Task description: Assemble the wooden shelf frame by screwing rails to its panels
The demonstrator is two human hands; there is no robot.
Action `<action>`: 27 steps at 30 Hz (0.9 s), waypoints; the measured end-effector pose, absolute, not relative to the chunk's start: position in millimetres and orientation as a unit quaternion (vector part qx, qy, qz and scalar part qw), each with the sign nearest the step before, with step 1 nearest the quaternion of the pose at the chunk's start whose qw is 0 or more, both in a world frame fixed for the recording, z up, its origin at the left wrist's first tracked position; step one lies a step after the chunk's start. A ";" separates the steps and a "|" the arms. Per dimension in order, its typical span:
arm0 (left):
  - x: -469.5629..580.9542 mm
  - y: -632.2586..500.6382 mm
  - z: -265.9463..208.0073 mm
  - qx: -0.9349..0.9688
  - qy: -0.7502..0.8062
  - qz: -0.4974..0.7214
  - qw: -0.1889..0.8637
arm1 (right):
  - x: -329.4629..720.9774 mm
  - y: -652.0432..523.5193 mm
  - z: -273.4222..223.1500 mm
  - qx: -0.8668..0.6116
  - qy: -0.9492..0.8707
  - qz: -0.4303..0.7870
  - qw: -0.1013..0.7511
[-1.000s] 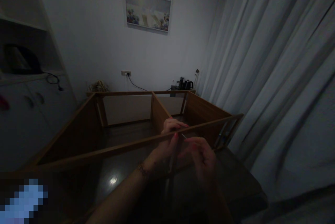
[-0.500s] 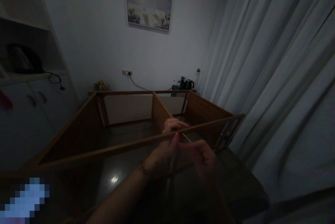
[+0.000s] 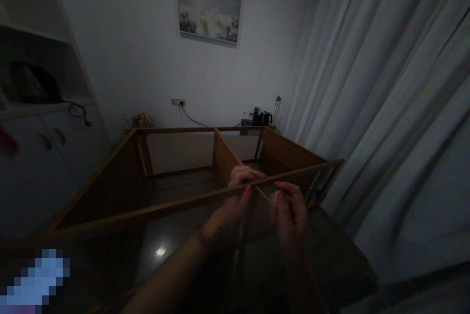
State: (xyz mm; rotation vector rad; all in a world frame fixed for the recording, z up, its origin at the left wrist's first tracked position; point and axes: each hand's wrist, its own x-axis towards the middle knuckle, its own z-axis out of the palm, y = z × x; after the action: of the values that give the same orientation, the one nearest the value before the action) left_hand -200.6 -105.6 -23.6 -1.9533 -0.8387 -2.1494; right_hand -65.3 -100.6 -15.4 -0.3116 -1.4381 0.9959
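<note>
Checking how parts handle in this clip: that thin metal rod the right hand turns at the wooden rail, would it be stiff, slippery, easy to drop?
The thin metal rod looks straight between right hand and left hand, so probably stiff. It is very slender with a slight sheen, so likely light and somewhat slippery. Pinched only at the fingertips, it could easily drop inside the wooden frame.

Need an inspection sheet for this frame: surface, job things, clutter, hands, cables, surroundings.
Surface: dark glossy floor inside the frame, one light glint.
Job things: wooden cabinet frame lying open, one divider; thin rod at the front rail.
Clutter: kettle set on the floor by the wall; pale bundle behind the frame.
Hands: left hand on the front rail; right hand pinching the rod.
Cables: cord from the wall socket; another on the shelf.
Surroundings: curtain, picture, white cupboard; dim light.
</note>
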 end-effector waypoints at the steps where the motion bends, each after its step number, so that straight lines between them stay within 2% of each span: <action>1: -200.2 -106.1 -23.5 -0.646 -0.279 -0.708 0.060 | -65.8 -101.2 -15.5 -0.139 -0.620 0.442 0.633; 5: -199.8 -105.8 -24.2 -0.647 -0.273 -0.710 0.062 | -64.8 -101.1 -17.0 -0.135 -0.633 0.391 0.654; 12: -201.0 -102.7 -24.8 -0.647 -0.273 -0.709 0.067 | -56.0 -91.0 -25.8 -0.081 -0.726 0.169 0.662; 17: -201.3 -104.6 -26.1 -0.647 -0.277 -0.709 0.045 | -50.0 -85.2 -25.9 -0.140 -0.720 0.008 0.679; 21: -200.4 -104.6 -25.6 -0.644 -0.276 -0.711 0.053 | -45.2 -85.6 -22.6 -0.171 -0.711 -0.041 0.681; 24: -200.2 -103.4 -25.2 -0.640 -0.271 -0.716 0.061 | -43.3 -91.3 -17.3 -0.191 -0.729 -0.090 0.651; 27: -200.9 -102.3 -26.1 -0.643 -0.273 -0.713 0.062 | -45.1 -99.9 -11.0 -0.219 -0.745 -0.084 0.624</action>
State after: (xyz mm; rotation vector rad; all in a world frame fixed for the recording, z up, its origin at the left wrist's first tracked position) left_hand -200.9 -102.3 -26.1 -1.9445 -0.8248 -2.1550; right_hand -45.1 -99.9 -11.0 -0.5033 -1.7098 -0.1932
